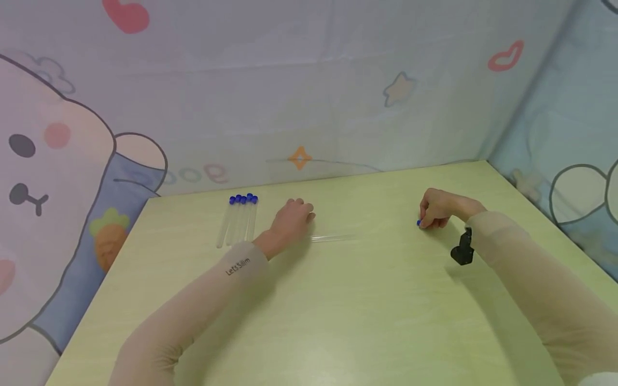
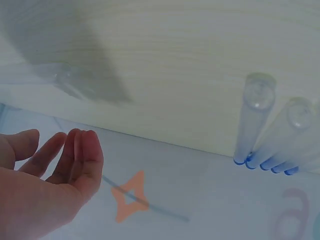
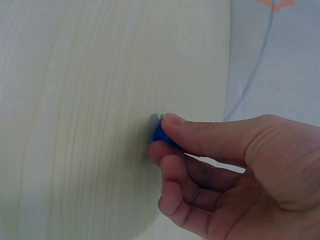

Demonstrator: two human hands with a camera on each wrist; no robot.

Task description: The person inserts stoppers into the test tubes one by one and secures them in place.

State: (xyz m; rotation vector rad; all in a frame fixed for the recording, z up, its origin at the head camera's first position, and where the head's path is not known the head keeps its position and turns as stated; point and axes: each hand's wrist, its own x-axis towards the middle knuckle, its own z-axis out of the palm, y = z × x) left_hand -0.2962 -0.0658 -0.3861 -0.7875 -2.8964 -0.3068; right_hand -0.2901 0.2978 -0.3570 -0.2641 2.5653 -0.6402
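My right hand (image 1: 436, 208) pinches a small blue cap (image 3: 162, 135) between thumb and index finger, low over the right part of the table. The other fingers of that hand curl in below the cap. My left hand (image 1: 291, 220) is over the middle-left of the table, fingers loosely bent and nothing between them in the left wrist view. Just right of it lies a clear test tube (image 1: 333, 237), on its side and pointing across the table; the hand hides its left end from the head view.
Several clear test tubes (image 1: 235, 225) with blue caps (image 1: 243, 199) lie side by side left of my left hand. The pale wooden table (image 1: 338, 311) ends at a printed cloth backdrop (image 1: 289, 96). A black camera mount (image 1: 463, 249) hangs from the right wrist.
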